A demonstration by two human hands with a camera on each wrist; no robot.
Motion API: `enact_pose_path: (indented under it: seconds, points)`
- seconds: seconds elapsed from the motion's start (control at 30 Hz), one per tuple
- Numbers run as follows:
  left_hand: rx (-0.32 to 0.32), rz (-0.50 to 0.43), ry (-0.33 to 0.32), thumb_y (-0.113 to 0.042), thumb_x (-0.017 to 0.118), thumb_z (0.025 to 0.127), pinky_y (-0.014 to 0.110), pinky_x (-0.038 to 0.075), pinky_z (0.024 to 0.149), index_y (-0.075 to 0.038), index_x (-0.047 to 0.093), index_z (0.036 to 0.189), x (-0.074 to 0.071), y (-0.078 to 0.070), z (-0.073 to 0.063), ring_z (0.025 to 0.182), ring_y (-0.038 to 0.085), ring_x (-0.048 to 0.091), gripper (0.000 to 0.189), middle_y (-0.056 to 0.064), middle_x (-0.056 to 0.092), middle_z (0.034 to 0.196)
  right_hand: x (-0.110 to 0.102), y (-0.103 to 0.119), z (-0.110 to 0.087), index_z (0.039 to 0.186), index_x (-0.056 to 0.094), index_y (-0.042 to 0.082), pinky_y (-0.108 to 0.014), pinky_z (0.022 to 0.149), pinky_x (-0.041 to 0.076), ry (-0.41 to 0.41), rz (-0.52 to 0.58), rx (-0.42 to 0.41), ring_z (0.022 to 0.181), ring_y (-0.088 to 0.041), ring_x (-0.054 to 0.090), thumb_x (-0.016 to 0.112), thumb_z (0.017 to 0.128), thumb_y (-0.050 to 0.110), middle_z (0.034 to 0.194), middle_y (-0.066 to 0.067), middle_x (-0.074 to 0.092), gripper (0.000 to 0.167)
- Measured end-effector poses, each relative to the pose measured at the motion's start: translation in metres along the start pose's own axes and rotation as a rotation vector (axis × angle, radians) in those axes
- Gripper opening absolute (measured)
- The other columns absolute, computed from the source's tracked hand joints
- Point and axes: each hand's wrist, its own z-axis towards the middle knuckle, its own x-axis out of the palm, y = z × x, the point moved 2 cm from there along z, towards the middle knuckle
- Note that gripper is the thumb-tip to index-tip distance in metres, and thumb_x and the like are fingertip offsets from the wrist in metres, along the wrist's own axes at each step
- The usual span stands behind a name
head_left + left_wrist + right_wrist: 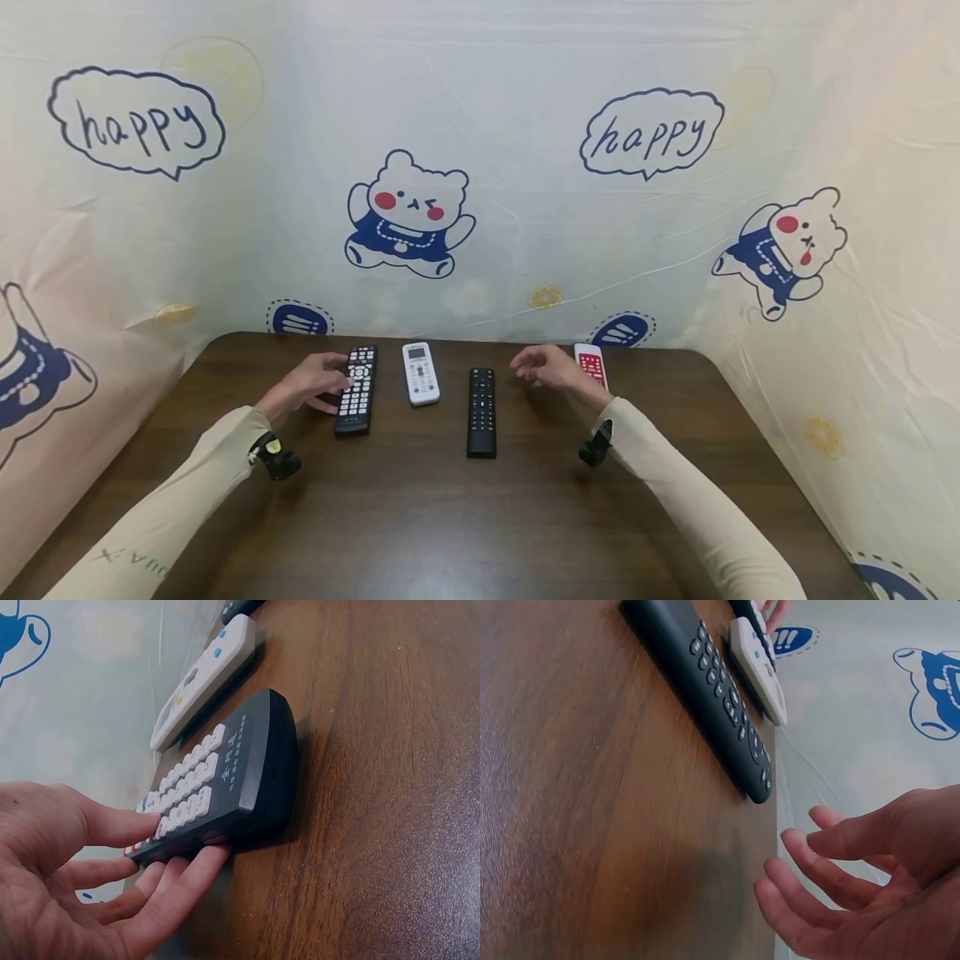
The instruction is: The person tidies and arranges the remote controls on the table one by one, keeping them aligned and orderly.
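Note:
My left hand grips the side of a black remote control with white buttons. In the left wrist view its thumb lies on the button face and the other fingers are at the near side edge. A white remote control with a small screen lies to the right of it. Farther right is a slim black remote control. My right hand hovers over the table with loosely bent fingers, holding nothing. Partly hidden behind its wrist is a white remote control with a red button panel.
The remotes lie in a rough row near the back of a dark brown wooden table. A pale curtain printed with bears and words rises along the table's back and sides. Each wrist wears a small black camera.

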Motion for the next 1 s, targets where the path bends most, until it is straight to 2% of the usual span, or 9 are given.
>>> enact_pose_path:
  seconds: [0.27,0.5,0.77,0.9,1.0]
  points:
    - [0.000,-0.014,0.001,-0.009,0.059,0.103,0.045,0.068,0.080,0.010,0.019,0.160,0.003,0.002,0.003,0.124,0.051,0.056,0.073,0.042,0.038,0.145,-0.009,-0.009,-0.004,0.124,0.071,-0.002,-0.046,0.100,0.060,-0.063,-0.104,0.026,0.111,-0.032,0.068,0.054,0.095,-0.011,0.120,-0.016,0.072,0.034]
    - [-0.016,-0.011,-0.008,-0.009,0.058,0.103,0.046,0.068,0.081,0.010,0.018,0.161,0.000,0.001,0.000,0.126,0.053,0.054,0.073,0.042,0.037,0.146,-0.016,-0.013,-0.004,0.123,0.070,-0.005,-0.051,0.103,0.059,-0.074,-0.157,-0.045,0.115,-0.037,0.067,0.053,0.095,-0.014,0.124,-0.022,0.071,0.034]
    - [-0.026,-0.016,-0.004,-0.010,0.058,0.103,0.046,0.068,0.082,0.009,0.017,0.162,0.000,0.002,0.001,0.128,0.053,0.053,0.074,0.041,0.036,0.147,-0.027,-0.021,-0.005,0.125,0.068,-0.007,-0.057,0.108,0.054,-0.069,-0.199,-0.088,0.124,-0.041,0.061,0.050,0.093,-0.016,0.130,-0.025,0.067,0.037]
    - [-0.030,-0.015,-0.005,-0.010,0.058,0.103,0.047,0.068,0.083,0.009,0.016,0.162,0.000,0.001,0.001,0.128,0.053,0.052,0.075,0.041,0.036,0.147,-0.035,-0.025,-0.004,0.125,0.067,-0.009,-0.059,0.109,0.053,-0.062,-0.260,-0.124,0.124,-0.043,0.060,0.050,0.092,-0.017,0.129,-0.027,0.067,0.038]
    - [-0.025,-0.013,-0.003,-0.011,0.058,0.104,0.047,0.068,0.083,0.009,0.016,0.162,0.001,0.002,0.001,0.128,0.054,0.051,0.074,0.041,0.035,0.148,-0.041,-0.029,-0.004,0.125,0.067,-0.009,-0.058,0.108,0.054,-0.078,-0.326,-0.111,0.123,-0.042,0.062,0.050,0.091,-0.017,0.128,-0.027,0.068,0.039]
